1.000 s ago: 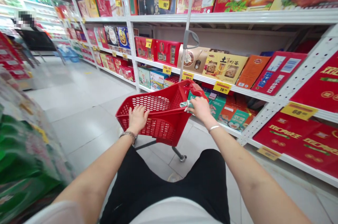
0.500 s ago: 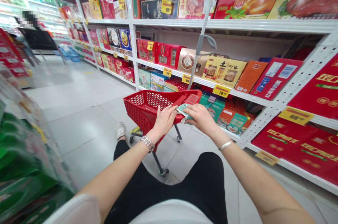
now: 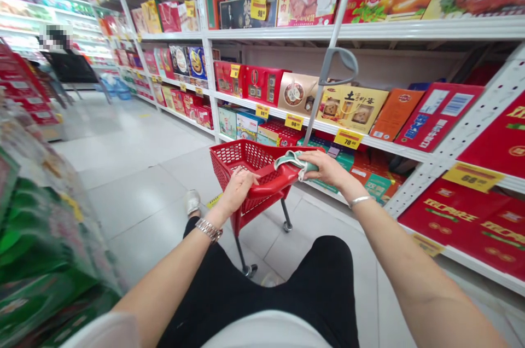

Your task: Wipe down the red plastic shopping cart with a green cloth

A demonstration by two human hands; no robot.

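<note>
A red plastic shopping cart [image 3: 268, 191] with a perforated basket on grey legs and casters stands in front of my knees. My left hand [image 3: 238, 188] is closed on the near left part of its rim, fingers curled over the edge. A pale green and white cloth [image 3: 292, 160] lies bunched on the rim's right part. My right hand [image 3: 326, 168] grips this cloth and presses it to the red plastic. From the cart's far right side rises a metal pole with a grey hooked handle [image 3: 337, 66].
White shelving [image 3: 369, 29] with boxed goods and yellow price tags runs along the right. Green packages [image 3: 41, 238] are stacked close on the left. A dark chair [image 3: 76, 69] with a person in it is farther down the tiled aisle [image 3: 123, 195].
My left hand has moved left and down, away from the cloth, onto the rim. My right hand has slid the cloth to the right. The cart sits slightly farther right in view.
</note>
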